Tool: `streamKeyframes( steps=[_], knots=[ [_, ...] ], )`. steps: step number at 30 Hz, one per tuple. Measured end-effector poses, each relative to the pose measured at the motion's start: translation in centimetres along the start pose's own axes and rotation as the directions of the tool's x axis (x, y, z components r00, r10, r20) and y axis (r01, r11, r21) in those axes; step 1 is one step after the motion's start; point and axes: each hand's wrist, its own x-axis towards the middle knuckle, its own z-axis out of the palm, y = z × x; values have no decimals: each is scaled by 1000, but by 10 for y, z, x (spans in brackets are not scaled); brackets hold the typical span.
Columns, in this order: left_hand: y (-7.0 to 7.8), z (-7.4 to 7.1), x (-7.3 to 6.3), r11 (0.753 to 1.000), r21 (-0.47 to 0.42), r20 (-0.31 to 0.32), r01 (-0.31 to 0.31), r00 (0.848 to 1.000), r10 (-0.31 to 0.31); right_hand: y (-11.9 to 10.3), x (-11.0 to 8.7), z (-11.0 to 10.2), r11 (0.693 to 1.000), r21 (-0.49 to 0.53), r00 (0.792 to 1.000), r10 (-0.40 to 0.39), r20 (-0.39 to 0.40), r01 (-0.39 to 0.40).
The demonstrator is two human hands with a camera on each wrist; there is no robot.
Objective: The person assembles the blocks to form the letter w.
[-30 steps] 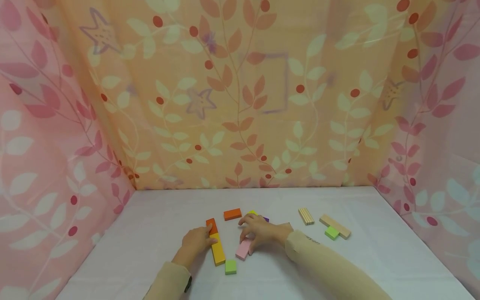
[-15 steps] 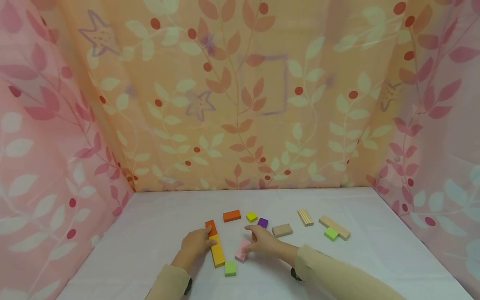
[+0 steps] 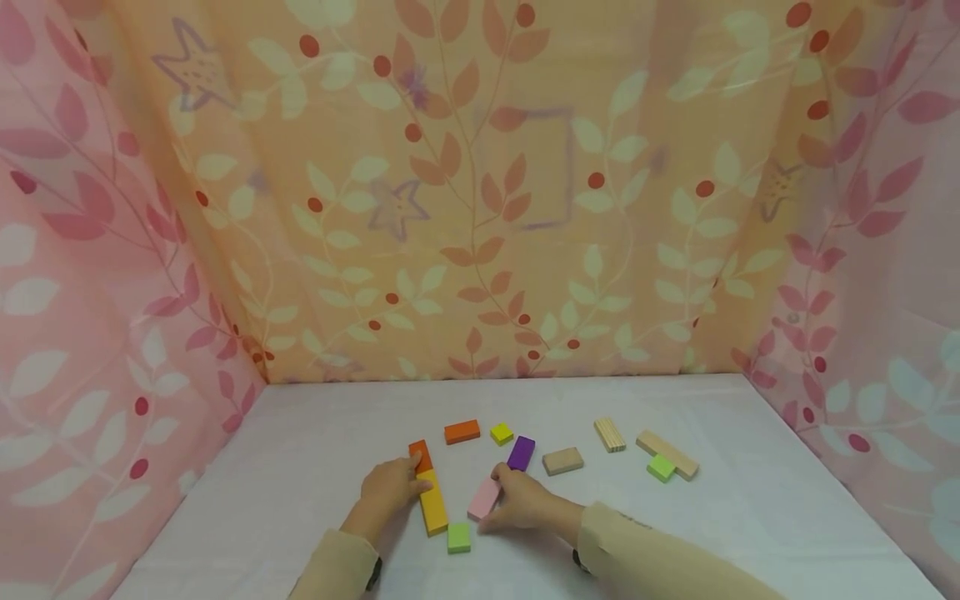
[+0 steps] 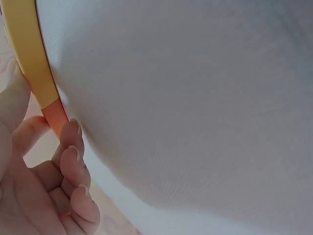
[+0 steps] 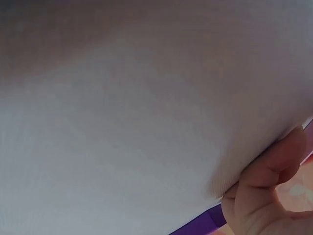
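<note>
My left hand (image 3: 392, 490) holds the row made of an orange block (image 3: 421, 455) and a longer yellow block (image 3: 432, 510), laid end to end. In the left wrist view the thumb lies along the yellow block's side, and curled fingers touch the orange block (image 4: 55, 115). With thumb and forefinger at its two ends, my right hand (image 3: 521, 502) grips a pink block (image 3: 484, 498) on the table. Just beyond the forefinger lies a purple block (image 3: 522, 452), its near end close to the pink one. A green block (image 3: 459, 538) sits by the yellow block's near end.
Farther back lie a red-orange block (image 3: 462, 432) and a small yellow block (image 3: 502, 433). To the right are a plain wooden block (image 3: 562, 461), a ridged wooden piece (image 3: 610, 435), and a long wooden block (image 3: 675, 454) beside another green block (image 3: 661, 467). Floral cloth walls (image 3: 480, 250) surround the table.
My right hand has shifted toward me and regripped the pink block along its length. The purple and small yellow blocks, earlier partly hidden, now show. The left hand has stayed in place.
</note>
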Motion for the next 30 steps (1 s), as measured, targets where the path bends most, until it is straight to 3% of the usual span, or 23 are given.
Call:
streamKeyframes(
  steps=[16, 30],
  knots=[
    [0, -1, 1, 1000, 12, 11, 10, 1000, -10, -4, 2, -7, 994, -100, 995, -44, 85, 53],
    [1, -1, -1, 1000, 11, 18, 14, 1000, -14, -5, -1, -9, 994, -104, 994, -25, 107, 36]
  ],
)
